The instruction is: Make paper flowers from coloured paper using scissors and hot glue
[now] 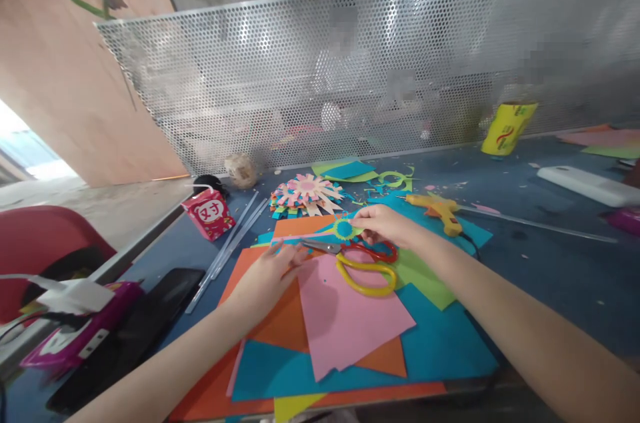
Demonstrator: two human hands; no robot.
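**Green-and-blue round paper rosette held at its edge**

I have the rosette over the middle of the paper pile, its edge clamped between the thumb and index finger of the right hand. Long pink and blue paper strips run from it toward the left hand, whose fingers are slightly spread at their far ends; I cannot tell whether they grip anything. Just below the rosette I see metal scissors with one yellow and one red handle loop, their blades pointing toward the left hand. They lie partly over a pink paper sheet, which overlaps orange and blue sheets. Beyond the rosette sits a pile of fringed multicoloured paper rosettes. On the right I see a yellow glue gun; on the left, thin translucent sticks lie beside a red printed packet.
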